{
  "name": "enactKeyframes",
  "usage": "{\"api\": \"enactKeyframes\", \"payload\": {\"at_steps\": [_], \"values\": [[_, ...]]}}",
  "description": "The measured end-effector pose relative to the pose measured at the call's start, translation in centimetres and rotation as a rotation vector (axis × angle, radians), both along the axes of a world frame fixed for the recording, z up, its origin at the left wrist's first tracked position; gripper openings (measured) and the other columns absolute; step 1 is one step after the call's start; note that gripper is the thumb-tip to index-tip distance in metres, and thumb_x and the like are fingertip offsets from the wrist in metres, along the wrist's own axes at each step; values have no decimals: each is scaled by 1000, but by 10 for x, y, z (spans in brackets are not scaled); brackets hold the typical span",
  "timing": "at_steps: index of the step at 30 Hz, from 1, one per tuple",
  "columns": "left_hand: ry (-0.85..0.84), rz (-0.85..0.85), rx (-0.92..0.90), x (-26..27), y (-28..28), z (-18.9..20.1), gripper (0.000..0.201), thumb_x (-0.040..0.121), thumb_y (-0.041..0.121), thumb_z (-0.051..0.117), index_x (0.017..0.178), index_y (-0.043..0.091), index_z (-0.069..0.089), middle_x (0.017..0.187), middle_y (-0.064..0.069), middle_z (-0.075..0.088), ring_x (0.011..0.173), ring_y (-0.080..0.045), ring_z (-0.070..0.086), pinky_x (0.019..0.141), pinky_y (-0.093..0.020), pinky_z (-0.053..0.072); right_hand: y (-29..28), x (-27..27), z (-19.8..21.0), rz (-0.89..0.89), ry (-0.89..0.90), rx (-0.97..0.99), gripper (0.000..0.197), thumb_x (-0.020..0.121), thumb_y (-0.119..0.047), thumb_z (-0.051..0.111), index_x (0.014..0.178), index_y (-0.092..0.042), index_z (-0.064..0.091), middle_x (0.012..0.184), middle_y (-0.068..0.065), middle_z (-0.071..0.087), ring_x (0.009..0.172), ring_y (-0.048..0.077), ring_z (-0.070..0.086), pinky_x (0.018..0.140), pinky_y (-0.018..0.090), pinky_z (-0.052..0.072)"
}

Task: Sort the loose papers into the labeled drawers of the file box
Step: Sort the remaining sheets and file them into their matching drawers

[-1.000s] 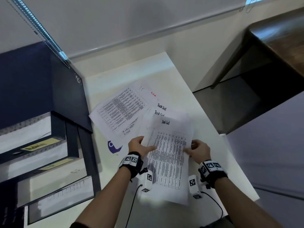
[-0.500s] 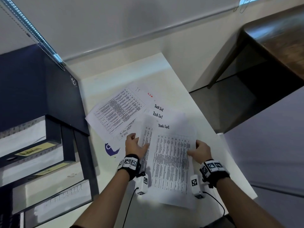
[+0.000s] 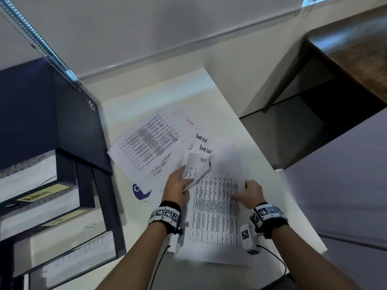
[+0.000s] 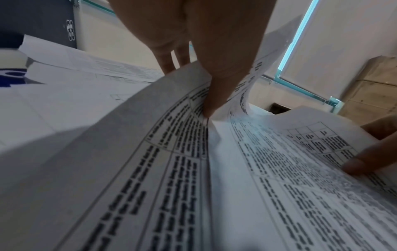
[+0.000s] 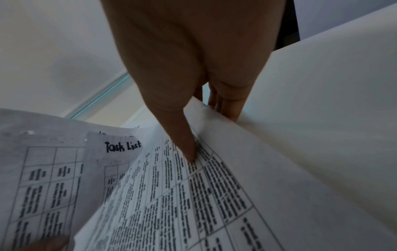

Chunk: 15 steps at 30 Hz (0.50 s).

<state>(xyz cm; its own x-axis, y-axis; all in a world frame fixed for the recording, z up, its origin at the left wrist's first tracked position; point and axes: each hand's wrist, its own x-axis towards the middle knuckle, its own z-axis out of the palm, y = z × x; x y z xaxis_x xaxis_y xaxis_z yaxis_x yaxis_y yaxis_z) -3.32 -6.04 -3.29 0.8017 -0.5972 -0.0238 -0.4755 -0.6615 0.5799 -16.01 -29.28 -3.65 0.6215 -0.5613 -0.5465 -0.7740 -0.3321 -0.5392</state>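
Observation:
Several printed sheets lie fanned on the white table (image 3: 209,97). My left hand (image 3: 185,176) pinches the edge of one table-printed sheet (image 3: 195,169), which curls up off the pile; the thumb (image 4: 214,95) lies on top of it and the fingers (image 4: 169,64) under it. My right hand (image 3: 244,190) pinches the right edge of the top Task List sheet (image 3: 215,210), thumb (image 5: 189,149) on the print and fingers (image 5: 227,105) beneath. The dark blue file box (image 3: 62,122) stands at the left with its drawers pulled out, two showing yellow labels (image 3: 41,194).
More sheets lie behind the hands: a large grid sheet (image 3: 148,145), two headed Task List (image 3: 204,143), and one with a blue logo (image 3: 140,191). The table's right edge drops to the floor (image 3: 293,132). A dark wooden table (image 3: 356,49) stands at the far right.
My left hand has gone from resting flat on the left sheet to pinching it, and the sheet's edge has curled up. My right hand keeps its pinch on the top sheet.

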Motion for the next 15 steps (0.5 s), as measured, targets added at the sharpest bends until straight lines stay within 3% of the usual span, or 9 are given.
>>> {"api": "enactKeyframes", "payload": {"at_steps": [4, 6, 8, 10, 12, 13, 15], "values": [[44, -136, 11, 4, 1, 0, 50, 57, -15, 74, 98, 13, 79, 109, -11, 74, 98, -30, 69, 88, -50, 56, 0, 1, 1, -11, 10, 12, 44, 58, -22, 92, 96, -8, 75, 98, 11, 70, 85, 23, 67, 72, 23, 50], [89, -101, 11, 2, -3, 2, 55, 66, -13, 70, 112, 18, 74, 106, -6, 74, 97, -26, 68, 91, -48, 55, 0, 1, 3, -11, 13, 28, 44, 59, -20, 92, 97, -7, 75, 98, 10, 71, 82, 21, 66, 72, 23, 50], [208, 29, 11, -1, -8, 6, 65, 82, -8, 61, 135, 30, 55, 106, -1, 71, 93, -18, 65, 90, -39, 56, -1, 1, 3, -16, 12, 57, 41, 62, -16, 91, 98, -6, 74, 96, 9, 74, 77, 18, 64, 68, 21, 48], [349, 177, -28, -1, -10, 7, 76, 87, -1, 59, 148, 35, 31, 111, 2, 65, 91, -13, 63, 84, -29, 55, -2, 0, 3, -27, 6, 75, 40, 63, -14, 91, 98, -6, 73, 97, 8, 74, 74, 16, 63, 64, 17, 46], [390, 291, -3, 3, -11, 8, 78, 86, 14, 71, 152, 20, 28, 124, 1, 53, 108, -15, 55, 93, -27, 48, -1, 0, 2, -34, 7, 91, 40, 63, -14, 91, 99, -6, 73, 97, 8, 74, 73, 15, 62, 56, 10, 42], [372, 323, 69, 5, -12, 8, 78, 83, 24, 76, 148, 9, 35, 131, -3, 45, 119, -19, 48, 99, -28, 42, -1, 0, 3, -33, 7, 92, 41, 64, -14, 91, 99, -6, 73, 97, 8, 74, 73, 14, 62, 53, 7, 38], [365, 364, 172, 6, -15, 11, 78, 78, 35, 80, 136, -3, 45, 137, -9, 37, 127, -24, 41, 104, -25, 36, -1, 0, 2, -42, 6, 100, 41, 64, -14, 91, 101, -6, 73, 98, 8, 74, 73, 14, 62, 50, 5, 35]]}}
